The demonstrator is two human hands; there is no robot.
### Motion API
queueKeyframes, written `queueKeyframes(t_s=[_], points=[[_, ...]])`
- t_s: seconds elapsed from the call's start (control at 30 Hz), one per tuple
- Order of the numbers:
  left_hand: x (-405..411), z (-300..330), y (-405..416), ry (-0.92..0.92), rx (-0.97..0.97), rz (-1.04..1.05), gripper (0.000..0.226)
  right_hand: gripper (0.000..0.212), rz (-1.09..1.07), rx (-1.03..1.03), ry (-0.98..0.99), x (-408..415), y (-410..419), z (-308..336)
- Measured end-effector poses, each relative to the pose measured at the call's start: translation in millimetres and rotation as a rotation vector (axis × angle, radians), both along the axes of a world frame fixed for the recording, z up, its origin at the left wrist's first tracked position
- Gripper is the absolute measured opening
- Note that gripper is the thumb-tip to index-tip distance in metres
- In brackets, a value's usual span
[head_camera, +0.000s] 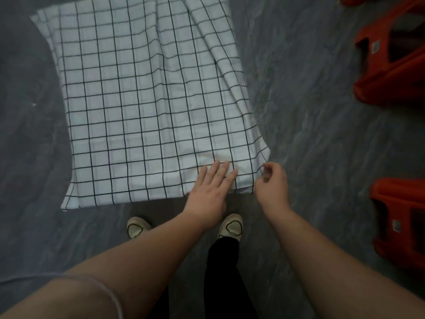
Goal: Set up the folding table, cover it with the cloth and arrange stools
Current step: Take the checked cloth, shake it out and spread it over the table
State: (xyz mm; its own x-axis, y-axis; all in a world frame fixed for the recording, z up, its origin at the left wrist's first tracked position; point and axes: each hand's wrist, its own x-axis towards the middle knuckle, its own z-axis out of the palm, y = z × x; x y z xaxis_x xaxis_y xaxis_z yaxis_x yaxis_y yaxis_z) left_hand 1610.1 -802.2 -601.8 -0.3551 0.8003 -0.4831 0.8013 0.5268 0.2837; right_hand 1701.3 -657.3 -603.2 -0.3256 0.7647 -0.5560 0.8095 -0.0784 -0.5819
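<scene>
The checked cloth [147, 100] is spread over the table, which is hidden under it. Its near edge hangs down in front of the person's shoes [231, 226]. The left hand [210, 192] lies flat on the near right part, fingers straight, pressing it smooth. The right hand [272, 183] has curled fingers and pinches the near right corner. The cloth looks thin, soft and light, so it will likely wrinkle and slide easily. The corners and edges look best to pull. Red plastic stools [391, 65] wait on the grey floor [310, 100], well apart at the right.
</scene>
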Motion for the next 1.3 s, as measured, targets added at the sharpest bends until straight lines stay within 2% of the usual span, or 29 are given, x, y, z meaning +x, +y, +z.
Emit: queueKeyframes(t_s=[0.17,0.4,0.57,0.77,1.0,1.3], points=[[-8,56,-2,-0.141,-0.105,0.188,0.077,0.047,0.201,-0.04,-0.039,-16,5,49],[-54,164,-27,-0.022,-0.129,0.342,0.065,0.055,0.691,0.057,-0.137,-49,0,170],[-79,243,-45,0.027,-0.083,0.359,0.063,0.064,1.007,0.299,-0.203,-60,-13,250],[-108,332,-56,0.08,-0.048,0.335,0.064,0.066,1.1,0.446,-0.242,-68,-12,344],[-123,403,-24,0.116,-0.006,0.336,0.065,0.066,1.057,0.52,-0.176,-99,27,429],[-109,416,109,0.168,-0.035,0.457,0.066,0.066,1.087,0.547,-0.048,-112,159,436]])
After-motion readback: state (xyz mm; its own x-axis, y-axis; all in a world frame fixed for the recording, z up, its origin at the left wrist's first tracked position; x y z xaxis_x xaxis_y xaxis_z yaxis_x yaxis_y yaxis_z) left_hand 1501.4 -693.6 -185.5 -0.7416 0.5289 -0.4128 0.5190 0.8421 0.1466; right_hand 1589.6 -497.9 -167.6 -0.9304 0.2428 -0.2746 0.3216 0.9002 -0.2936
